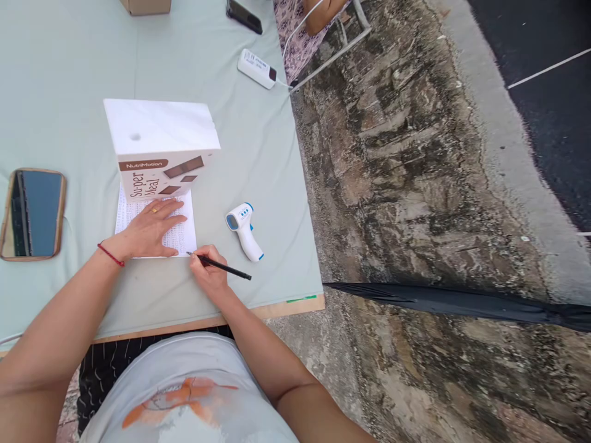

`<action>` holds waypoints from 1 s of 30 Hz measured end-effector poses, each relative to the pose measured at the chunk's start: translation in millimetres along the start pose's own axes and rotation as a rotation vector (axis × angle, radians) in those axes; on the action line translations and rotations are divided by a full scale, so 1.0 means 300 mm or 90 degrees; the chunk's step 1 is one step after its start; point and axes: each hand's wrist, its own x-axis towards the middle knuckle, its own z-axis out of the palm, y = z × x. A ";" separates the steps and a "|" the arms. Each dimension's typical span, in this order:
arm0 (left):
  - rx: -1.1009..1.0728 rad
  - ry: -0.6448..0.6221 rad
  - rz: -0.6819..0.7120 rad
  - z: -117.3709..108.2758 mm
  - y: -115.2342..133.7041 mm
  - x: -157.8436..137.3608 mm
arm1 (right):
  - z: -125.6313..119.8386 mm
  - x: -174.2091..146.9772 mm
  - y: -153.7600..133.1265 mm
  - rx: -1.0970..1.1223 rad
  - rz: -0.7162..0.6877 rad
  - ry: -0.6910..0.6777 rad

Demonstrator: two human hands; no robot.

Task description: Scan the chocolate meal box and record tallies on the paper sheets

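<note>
Fingers apart, my left hand [152, 229] lies flat on a white sheet of paper [184, 223] covered with small print. My right hand [209, 271] grips a black pen [226, 266], its tip close to the sheet's lower right corner. Whether the tip touches the paper I cannot tell. Just beyond my left fingers stands a white box [161, 132] with brown "NutriMotion Super Meal" print, over the sheet's far part. To the right of the pen lies a white and blue infrared thermometer [244, 231].
A wood-framed phone-like device [39, 215] lies at the left. A white device with a cable [257, 69], a black phone-like object [244, 16] and a cardboard box [146, 6] are at the back. The pale cloth-covered table [272, 184] ends at rough ground [392, 154] on the right.
</note>
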 end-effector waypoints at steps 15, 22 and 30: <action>-0.001 -0.002 0.002 -0.007 -0.001 0.002 | -0.015 -0.004 0.018 -0.039 -0.072 0.042; -0.068 0.107 0.002 -0.008 -0.001 -0.001 | -0.126 0.107 0.117 -0.286 -0.328 0.011; -0.062 0.614 -0.048 -0.033 -0.005 -0.033 | -0.175 0.145 0.167 -0.339 -0.375 0.054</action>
